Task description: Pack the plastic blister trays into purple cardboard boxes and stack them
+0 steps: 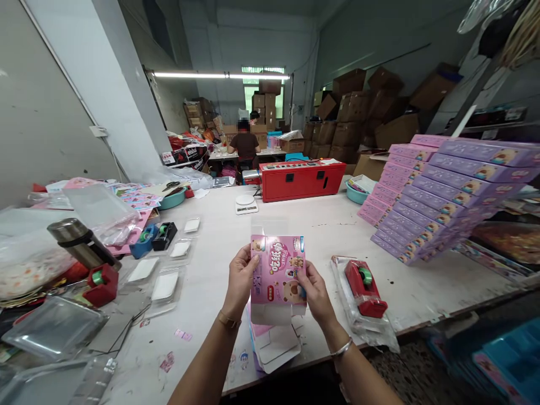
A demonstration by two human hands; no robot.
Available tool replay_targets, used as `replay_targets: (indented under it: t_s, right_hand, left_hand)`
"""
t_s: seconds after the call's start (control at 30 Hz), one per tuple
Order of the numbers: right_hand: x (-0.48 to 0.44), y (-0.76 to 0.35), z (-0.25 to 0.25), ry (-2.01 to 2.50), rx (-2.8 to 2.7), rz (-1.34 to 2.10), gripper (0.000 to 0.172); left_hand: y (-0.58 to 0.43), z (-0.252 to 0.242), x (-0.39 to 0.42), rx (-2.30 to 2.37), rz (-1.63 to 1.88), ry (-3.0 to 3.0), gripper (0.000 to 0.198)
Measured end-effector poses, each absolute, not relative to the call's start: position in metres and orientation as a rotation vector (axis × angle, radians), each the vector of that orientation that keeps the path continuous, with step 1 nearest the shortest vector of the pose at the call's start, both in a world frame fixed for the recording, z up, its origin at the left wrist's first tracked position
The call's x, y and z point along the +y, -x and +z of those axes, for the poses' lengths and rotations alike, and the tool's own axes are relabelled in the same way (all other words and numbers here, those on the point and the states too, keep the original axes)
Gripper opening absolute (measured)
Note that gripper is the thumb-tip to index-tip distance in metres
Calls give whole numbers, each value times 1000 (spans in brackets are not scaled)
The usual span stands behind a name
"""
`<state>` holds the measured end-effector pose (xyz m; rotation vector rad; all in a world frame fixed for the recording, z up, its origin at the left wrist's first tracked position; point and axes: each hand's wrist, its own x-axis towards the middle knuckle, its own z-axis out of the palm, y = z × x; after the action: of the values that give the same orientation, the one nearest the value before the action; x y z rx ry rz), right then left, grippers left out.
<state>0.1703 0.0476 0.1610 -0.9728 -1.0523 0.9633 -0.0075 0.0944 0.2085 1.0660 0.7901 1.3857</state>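
Between my two hands is a pink printed carton point(276, 275) with cartoon animals on its front and pale flaps at its lower end. My left hand point(243, 275) grips its left side, thumb on the printed face. On the right edge my right hand point(314, 289) pinches it, thumb in front. The carton is held up over the table. Below it lies a stack of flat carton blanks point(278, 346), white sides and flaps showing, partly covered by the held carton.
Red tape dispenser point(366, 289) on plastic-wrapped sheets at right; leaning stacks of purple boxes point(455, 191) beyond. Farther off are a white scale point(246, 204) and a red machine point(301, 181). At left stand a steel thermos point(82, 242) and white packets point(164, 286). A person point(244, 143) sits at the back.
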Motion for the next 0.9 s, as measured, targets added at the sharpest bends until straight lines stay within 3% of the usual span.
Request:
replay_targets:
  t_s: [0.1,0.3,0.43,0.53,0.73,0.83,0.9]
  right_hand:
    - [56,-177,179,924,-1052,911,49]
    - [45,-161,195,970,-1332,660,36]
    - [33,-150,196,964,-1475,393,50]
    - [40,-153,207,1011,-1452,433,62]
    - [67,-151,215,959,-1314,625,63]
    - [69,-134,194,919,-1150,646,58]
    - [69,-123,174,910,-1113,634,51]
  left_hand:
    - [6,211,94,789,1343,-1064,53]
    - [-12,220,93,833,1505,-1017,46]
    - [-24,230,87,853,1674,-1000,36]
    - [-23,243,77,834,1676,-1054,33]
    - [-4,256,76,462,1106,-1096,56]
    - [4,237,81,620,1318,-1060,69]
    - [9,213,83,762,1594,-1087,64]
